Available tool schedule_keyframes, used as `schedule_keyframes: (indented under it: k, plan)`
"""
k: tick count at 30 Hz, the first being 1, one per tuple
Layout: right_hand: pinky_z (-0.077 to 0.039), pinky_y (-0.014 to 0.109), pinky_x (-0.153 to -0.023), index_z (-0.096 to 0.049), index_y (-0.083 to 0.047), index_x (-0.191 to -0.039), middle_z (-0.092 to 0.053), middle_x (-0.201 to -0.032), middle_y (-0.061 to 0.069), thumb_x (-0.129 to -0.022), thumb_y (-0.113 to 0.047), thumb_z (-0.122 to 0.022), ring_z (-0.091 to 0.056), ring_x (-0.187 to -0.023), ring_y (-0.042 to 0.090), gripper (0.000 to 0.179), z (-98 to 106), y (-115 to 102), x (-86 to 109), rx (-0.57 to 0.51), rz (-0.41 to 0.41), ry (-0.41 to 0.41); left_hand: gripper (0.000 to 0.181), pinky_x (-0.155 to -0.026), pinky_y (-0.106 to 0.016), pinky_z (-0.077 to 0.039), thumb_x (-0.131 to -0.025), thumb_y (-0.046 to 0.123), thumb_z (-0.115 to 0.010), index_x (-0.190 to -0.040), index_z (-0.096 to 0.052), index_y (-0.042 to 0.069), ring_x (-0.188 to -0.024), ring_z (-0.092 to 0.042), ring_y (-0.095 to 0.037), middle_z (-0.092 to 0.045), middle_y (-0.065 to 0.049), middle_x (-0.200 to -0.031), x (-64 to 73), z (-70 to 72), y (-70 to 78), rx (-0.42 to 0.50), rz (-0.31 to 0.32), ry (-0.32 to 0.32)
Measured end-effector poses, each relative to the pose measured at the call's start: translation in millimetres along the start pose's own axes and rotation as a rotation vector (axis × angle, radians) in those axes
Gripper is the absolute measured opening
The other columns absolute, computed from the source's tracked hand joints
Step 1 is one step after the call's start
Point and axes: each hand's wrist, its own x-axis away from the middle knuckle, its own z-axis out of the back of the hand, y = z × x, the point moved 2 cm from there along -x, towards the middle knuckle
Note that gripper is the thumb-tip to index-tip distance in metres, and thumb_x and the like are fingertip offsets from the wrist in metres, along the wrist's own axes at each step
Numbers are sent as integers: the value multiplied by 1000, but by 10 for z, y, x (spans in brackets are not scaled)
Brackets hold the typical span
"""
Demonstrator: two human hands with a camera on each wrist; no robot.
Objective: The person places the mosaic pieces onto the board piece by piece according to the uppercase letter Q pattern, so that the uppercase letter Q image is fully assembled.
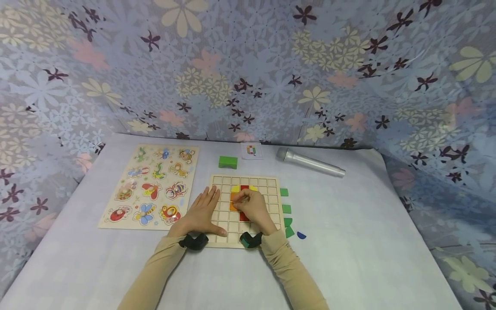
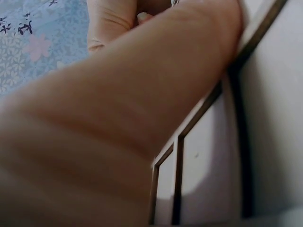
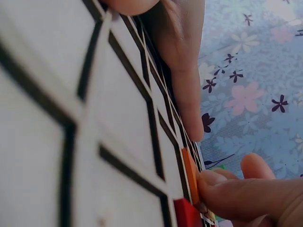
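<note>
A wooden grid board (image 1: 264, 182) lies on the table in the head view. My left hand (image 1: 203, 213) rests on its left part, palm down, with the thumb spread away from the fingers. Over the middle of the grid, my right hand (image 1: 253, 209) pinches an orange block (image 3: 190, 176) between thumb and fingertips, close against the board. Another orange block (image 1: 234, 196) sits just above those fingers. Red blocks (image 1: 244, 216) and yellow pieces (image 1: 235, 188) fill nearby cells, partly hidden by the right hand. The left wrist view mostly shows the left hand (image 2: 118, 94) over bare cells.
Several green pieces (image 1: 286, 209) line the board's right edge, near a blue half-circle (image 1: 301, 235). Behind the board are a green block (image 1: 228, 162), a pattern card (image 1: 252, 150) and a silver microphone (image 1: 310, 162). To the left lies an insect picture puzzle (image 1: 162, 202).
</note>
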Motion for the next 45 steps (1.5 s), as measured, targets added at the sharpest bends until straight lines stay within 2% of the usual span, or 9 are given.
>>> schedule_keyframes:
  k: [7, 11, 15, 20, 25, 28, 32, 38, 45]
  plan:
    - [-47, 21, -64, -71, -5, -91, -73, -90, 9, -81, -3, -75, -59, -71, 9, 11, 158, 33, -29, -76, 16, 22, 126, -122, -56, -5, -70, 53, -81, -153, -6, -5, -150, 6, -42, 2, -25, -162, 3, -5, 11, 4, 0, 2]
    - [-45, 18, -67, -70, -3, -102, -73, -100, 11, -85, -2, -70, -59, -75, 6, 17, 517, 92, -54, -142, -16, 108, 127, -122, -56, -4, -70, 54, -80, -153, -4, -4, -150, 7, -41, 4, -24, -162, 1, -10, 12, 0, 5, -9]
    - [-41, 16, -63, -66, -5, -113, -70, -114, 10, -89, -2, -64, -56, -79, 6, 24, 923, 274, -38, -199, -116, 208, 127, -122, -56, -3, -70, 53, -80, -154, -4, -4, -150, 8, -41, 5, -23, -162, 5, -5, 4, -5, 7, -12]
    - [-42, 12, -71, -60, -5, -124, -62, -132, 12, -90, -1, -62, -57, -113, 18, 34, 1223, 514, 26, -180, -204, 259, 127, -122, -56, -3, -70, 53, -81, -153, -4, -4, -150, 8, -41, 5, -24, -162, 9, 3, 3, -11, 10, -15]
    - [-46, 16, -83, -56, -5, -130, -60, -135, 15, -87, 1, -64, -53, -128, 28, 44, 1286, 628, 38, -113, -206, 249, 127, -122, -56, -3, -70, 52, -81, -153, -5, -5, -150, 7, -41, 4, -24, -162, 9, 8, 17, -3, 10, -9]
    - [-48, 29, -96, -55, -7, -132, -61, -133, 15, -86, 0, -66, -52, -130, 31, 47, 1275, 649, 28, -72, -205, 246, 127, -122, -56, -3, -69, 52, -81, -153, -5, -5, -150, 7, -41, 4, -24, -162, 4, 3, 20, -2, 11, -10]
    - [-40, 44, -109, -56, -7, -130, -63, -130, 17, -85, 0, -67, -48, -132, 32, 47, 1258, 665, 24, -28, -214, 250, 127, -122, -55, -3, -70, 53, -81, -154, -4, -4, -150, 8, -41, 5, -23, -162, -5, -13, 11, -8, 14, -17]
    - [-44, 34, -91, -61, -1, -121, -65, -116, 20, -83, 3, -65, -57, -111, 31, 39, 1254, 641, 36, 26, -203, 249, 127, -122, -55, -3, -70, 54, -81, -153, -5, -4, -150, 7, -41, 4, -23, -162, -20, -27, -1, -19, 13, -16]
    - [-43, 34, -88, -64, 0, -116, -66, -109, 19, -89, -8, -62, -58, -104, 29, 28, 1246, 608, 42, 52, -202, 253, 127, -122, -55, -4, -69, 53, -81, -153, -6, -5, -150, 6, -41, 3, -24, -162, -18, -33, -7, -17, 9, -6]
